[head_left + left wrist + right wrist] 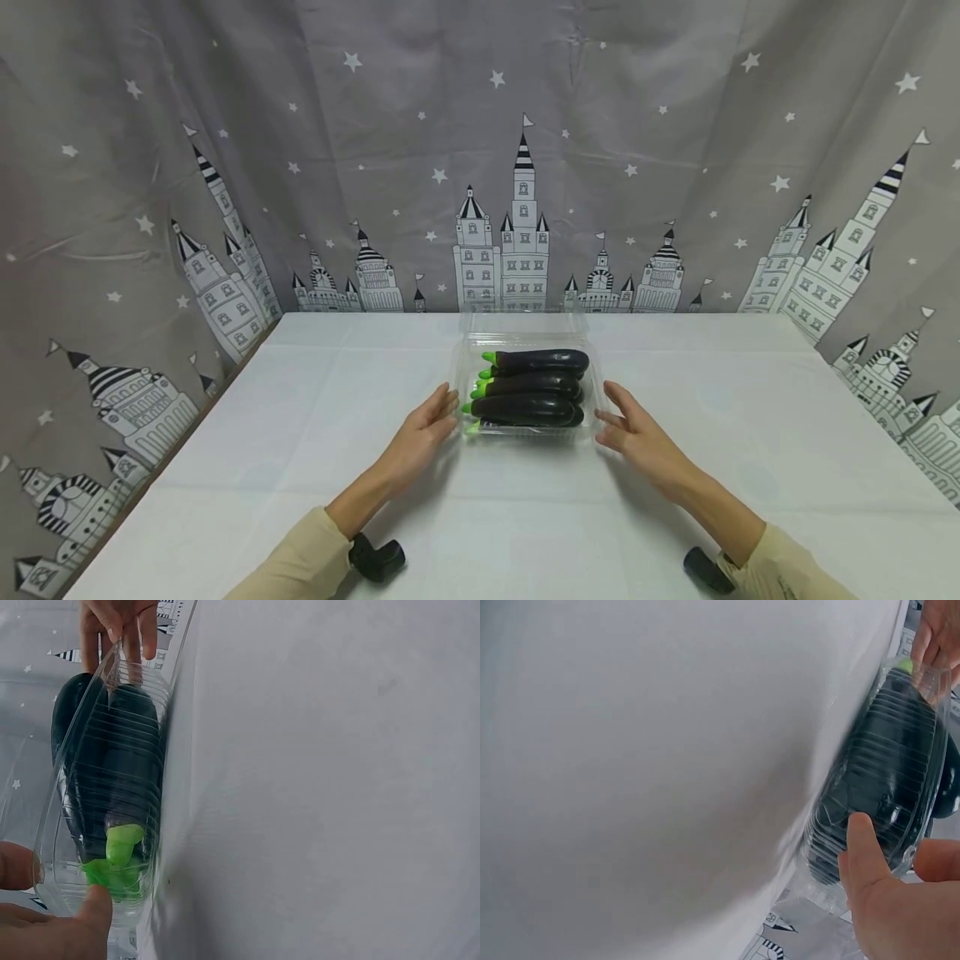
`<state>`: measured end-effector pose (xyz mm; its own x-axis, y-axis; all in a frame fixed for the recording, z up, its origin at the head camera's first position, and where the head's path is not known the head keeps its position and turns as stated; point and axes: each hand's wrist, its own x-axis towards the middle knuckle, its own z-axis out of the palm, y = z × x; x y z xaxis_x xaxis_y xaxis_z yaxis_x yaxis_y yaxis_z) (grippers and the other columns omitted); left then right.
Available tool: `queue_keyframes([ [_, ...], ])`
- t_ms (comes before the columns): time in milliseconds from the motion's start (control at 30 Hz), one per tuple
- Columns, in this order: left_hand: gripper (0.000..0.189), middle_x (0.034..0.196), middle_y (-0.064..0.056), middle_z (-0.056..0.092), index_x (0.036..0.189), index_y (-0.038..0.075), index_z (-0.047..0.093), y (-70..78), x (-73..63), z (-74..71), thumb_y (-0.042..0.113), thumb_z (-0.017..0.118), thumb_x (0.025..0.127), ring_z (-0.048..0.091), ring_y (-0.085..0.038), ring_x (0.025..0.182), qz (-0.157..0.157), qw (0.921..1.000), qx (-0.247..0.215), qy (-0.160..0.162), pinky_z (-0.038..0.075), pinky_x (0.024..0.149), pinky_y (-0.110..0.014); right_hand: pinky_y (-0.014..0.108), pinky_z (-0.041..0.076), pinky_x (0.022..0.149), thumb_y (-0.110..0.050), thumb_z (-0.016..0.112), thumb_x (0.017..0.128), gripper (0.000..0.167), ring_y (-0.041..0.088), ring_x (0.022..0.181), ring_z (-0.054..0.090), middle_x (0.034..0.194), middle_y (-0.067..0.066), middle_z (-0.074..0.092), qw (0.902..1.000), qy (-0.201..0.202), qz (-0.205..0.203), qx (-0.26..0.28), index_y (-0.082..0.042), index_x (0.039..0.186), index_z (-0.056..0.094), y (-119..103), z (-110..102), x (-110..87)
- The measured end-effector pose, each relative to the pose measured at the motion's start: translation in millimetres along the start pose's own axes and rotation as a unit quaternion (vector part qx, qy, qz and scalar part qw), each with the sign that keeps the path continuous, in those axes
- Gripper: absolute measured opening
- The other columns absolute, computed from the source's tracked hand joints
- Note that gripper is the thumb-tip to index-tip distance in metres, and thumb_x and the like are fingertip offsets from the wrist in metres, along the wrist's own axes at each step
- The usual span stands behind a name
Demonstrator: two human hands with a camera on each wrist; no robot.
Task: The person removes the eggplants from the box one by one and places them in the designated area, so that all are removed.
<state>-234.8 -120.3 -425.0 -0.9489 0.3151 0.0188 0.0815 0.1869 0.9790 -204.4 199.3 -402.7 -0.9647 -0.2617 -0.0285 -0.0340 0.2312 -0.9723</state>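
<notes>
A clear plastic clamshell container (525, 432) stands on the white table, its lid (522, 323) folded back behind it. Several dark eggplants (527, 408) with bright green stems lie stacked across it, all stems to the left. My left hand (422, 435) is at the left side, fingers extended along the wall; in the left wrist view its thumb (96, 907) reaches the corner near the green stem ends. On the opposite side my right hand (641, 437) has its fingers extended too, with the thumb (864, 844) against the ribbed wall in the right wrist view. Neither hand curls round the container.
White cloth covers the table (337, 367). A grey curtain (390, 100) printed with castles and stars hangs behind and at both sides. Black wrist devices (377, 560) sit under both forearms, near the beige sleeves.
</notes>
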Motion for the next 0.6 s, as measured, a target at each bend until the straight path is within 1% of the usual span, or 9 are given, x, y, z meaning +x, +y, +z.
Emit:
queue_keyframes([
  [67,0.063,0.156,-0.026,0.027,0.154,-0.007,0.013,1.3,1.2,-0.4,0.005,0.045,0.101,0.026,-0.039,0.143,-0.001,0.9999,0.007,0.015,0.024,0.113,-0.051,0.050,0.037,0.106,0.006,0.048,0.095,0.071,0.044,0.141,0.028,0.161,0.026,0.005,0.9999,-0.001,-0.005,-0.012,0.005,0.155,0.009,-1,-2,0.4],
  [133,0.063,0.153,-0.027,0.031,0.153,-0.008,0.017,2.8,3.2,-1.5,0.007,0.048,0.100,0.030,-0.041,0.141,-0.005,0.9994,0.016,0.031,0.027,0.112,-0.052,0.050,0.039,0.105,0.006,0.050,0.094,0.071,0.045,0.138,0.033,0.160,0.027,0.010,0.9993,0.001,-0.013,-0.035,0.005,0.154,0.013,-4,-5,1.3],
  [200,0.067,0.151,-0.026,0.035,0.153,-0.005,0.020,5.7,5.2,-2.9,0.013,0.055,0.098,0.034,-0.042,0.139,-0.016,0.9983,0.035,0.043,0.029,0.111,-0.054,0.051,0.040,0.104,0.005,0.053,0.093,0.069,0.045,0.136,0.037,0.158,0.028,0.017,0.9979,0.009,-0.025,-0.060,0.006,0.153,0.019,-5,-7,3.5],
  [233,0.071,0.151,-0.025,0.035,0.154,-0.003,0.020,7.5,6.4,-3.6,0.018,0.058,0.097,0.034,-0.041,0.139,-0.027,0.9975,0.048,0.045,0.029,0.111,-0.055,0.052,0.040,0.104,0.004,0.054,0.093,0.067,0.045,0.135,0.039,0.156,0.028,0.022,0.9966,0.018,-0.031,-0.074,0.007,0.152,0.023,-6,-8,4.6],
  [300,0.082,0.152,-0.022,0.033,0.155,0.002,0.018,9.6,10.1,-5.4,0.027,0.065,0.093,0.033,-0.041,0.140,-0.045,0.9954,0.073,0.041,0.029,0.110,-0.057,0.054,0.037,0.105,0.002,0.057,0.092,0.062,0.045,0.135,0.039,0.153,0.028,0.030,0.9939,0.039,-0.042,-0.095,0.007,0.149,0.031,-7,-9,7.2],
  [400,0.101,0.157,-0.020,0.022,0.158,0.009,0.009,11.4,15.4,-9.1,0.037,0.073,0.085,0.028,-0.041,0.142,-0.060,0.9920,0.109,0.019,0.028,0.109,-0.061,0.055,0.032,0.109,0.000,0.060,0.091,0.055,0.046,0.137,0.034,0.150,0.027,0.037,0.9903,0.074,-0.053,-0.105,0.007,0.143,0.042,-8,-9,12.1],
  [500,0.111,0.161,-0.020,0.010,0.159,0.011,0.003,11.2,21.9,-12.7,0.040,0.078,0.081,0.026,-0.042,0.142,-0.053,0.9898,0.132,0.000,0.027,0.108,-0.063,0.052,0.029,0.112,-0.002,0.061,0.091,0.050,0.046,0.139,0.031,0.148,0.026,0.039,0.9872,0.097,-0.067,-0.107,0.007,0.138,0.048,-13,-9,17.4],
  [600,0.118,0.161,-0.019,0.006,0.159,0.012,0.002,9.5,30.4,-15.2,0.042,0.081,0.078,0.027,-0.040,0.142,-0.047,0.9874,0.150,-0.013,0.027,0.108,-0.063,0.051,0.027,0.113,-0.003,0.061,0.092,0.045,0.044,0.139,0.032,0.145,0.025,0.044,0.9828,0.111,-0.087,-0.119,0.007,0.134,0.052,-18,-10,24.1],
])
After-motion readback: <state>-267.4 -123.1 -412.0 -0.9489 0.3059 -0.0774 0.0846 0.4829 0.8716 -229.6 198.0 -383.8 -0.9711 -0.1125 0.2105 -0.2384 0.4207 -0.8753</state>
